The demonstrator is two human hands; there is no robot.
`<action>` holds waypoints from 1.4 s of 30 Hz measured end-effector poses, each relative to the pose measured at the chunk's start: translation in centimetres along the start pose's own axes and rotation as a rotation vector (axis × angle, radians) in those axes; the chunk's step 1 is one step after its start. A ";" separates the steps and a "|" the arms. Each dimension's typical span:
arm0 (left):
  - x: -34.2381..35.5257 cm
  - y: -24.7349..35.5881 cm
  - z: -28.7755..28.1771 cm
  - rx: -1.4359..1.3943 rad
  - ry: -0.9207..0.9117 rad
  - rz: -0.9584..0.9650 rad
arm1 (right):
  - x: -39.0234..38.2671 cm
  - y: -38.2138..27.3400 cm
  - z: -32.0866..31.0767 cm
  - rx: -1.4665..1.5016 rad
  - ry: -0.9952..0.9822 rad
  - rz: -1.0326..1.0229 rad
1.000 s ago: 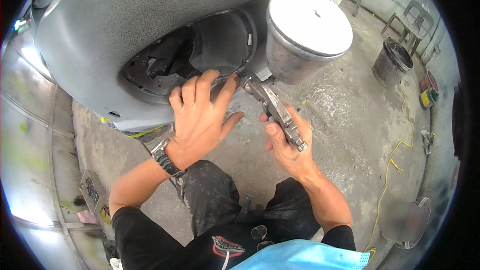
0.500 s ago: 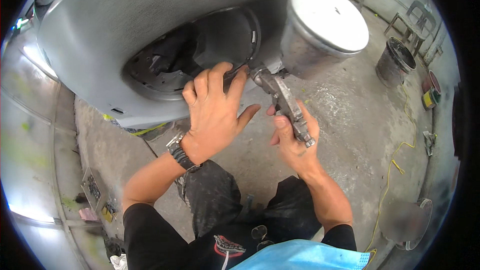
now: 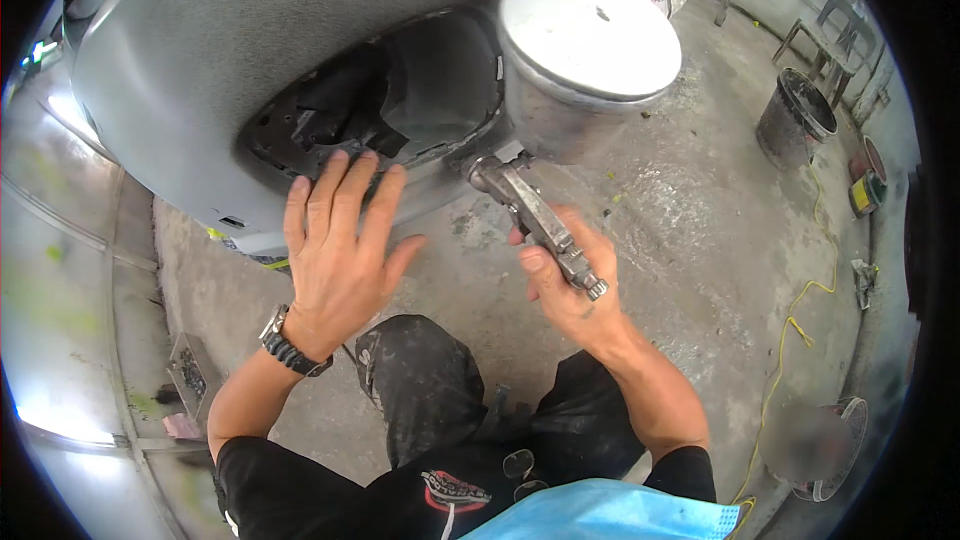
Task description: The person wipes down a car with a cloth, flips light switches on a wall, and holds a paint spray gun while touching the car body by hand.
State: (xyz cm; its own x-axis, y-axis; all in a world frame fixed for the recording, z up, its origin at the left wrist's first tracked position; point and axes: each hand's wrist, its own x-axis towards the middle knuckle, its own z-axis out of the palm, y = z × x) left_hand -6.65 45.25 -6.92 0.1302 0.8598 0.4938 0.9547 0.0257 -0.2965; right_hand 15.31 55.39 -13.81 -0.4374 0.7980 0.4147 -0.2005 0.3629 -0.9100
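My right hand (image 3: 580, 285) is wrapped around the handle of a metal spray gun (image 3: 535, 215), which points toward the car panel. The gun's round cup (image 3: 585, 125), with a white lid (image 3: 590, 30), covers part of the panel behind it. Smooth and grey, the curved car body panel (image 3: 290, 35) has a dark oval opening (image 3: 435, 75) with black parts inside. Wearing a wristwatch, my left hand (image 3: 340, 260) is stretched out with its fingers slightly apart, fingertips at the lower edge of the opening. Whether they touch the surface I cannot tell.
On the concrete floor to the right stand a dirty bucket (image 3: 795, 120), a chair (image 3: 830, 40) and a small can (image 3: 867, 192). A yellow cord (image 3: 780, 350) runs along that side. At lower left lies a tray (image 3: 190, 375) beside the light-coloured wall (image 3: 60, 270).
My left hand has moved left and slightly down along the opening's lower edge. The spray gun, held in my right hand, has shifted left, its cup now nearer the opening.
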 end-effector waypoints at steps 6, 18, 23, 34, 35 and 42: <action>-1.7 -1.7 1.7 0.143 -0.019 -0.010 | -0.2 -0.3 0.9 0.027 -0.124 -0.004; -0.6 -0.2 4.4 0.172 -0.004 0.078 | -0.3 -1.4 0.8 0.145 -0.161 0.154; -1.0 -0.4 4.5 0.044 -0.012 0.245 | -0.6 -1.8 1.2 0.232 -0.197 0.160; -5.3 -3.0 -0.1 0.146 -0.014 -0.057 | 0.4 -3.1 3.9 0.024 -0.227 -0.002; -5.4 -3.2 -0.1 0.145 -0.012 -0.054 | 0.5 -3.0 4.1 0.015 -0.231 -0.008; -4.7 -2.9 0.3 0.131 -0.033 -0.001 | 0.5 -2.7 4.6 0.013 -0.161 -0.086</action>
State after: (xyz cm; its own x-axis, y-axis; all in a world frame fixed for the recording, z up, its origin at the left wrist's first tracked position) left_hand -10.09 41.23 -8.61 0.1183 0.8757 0.4681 0.9114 0.0913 -0.4012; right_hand 11.65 52.60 -11.15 -0.5526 0.6768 0.4865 -0.2537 0.4194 -0.8716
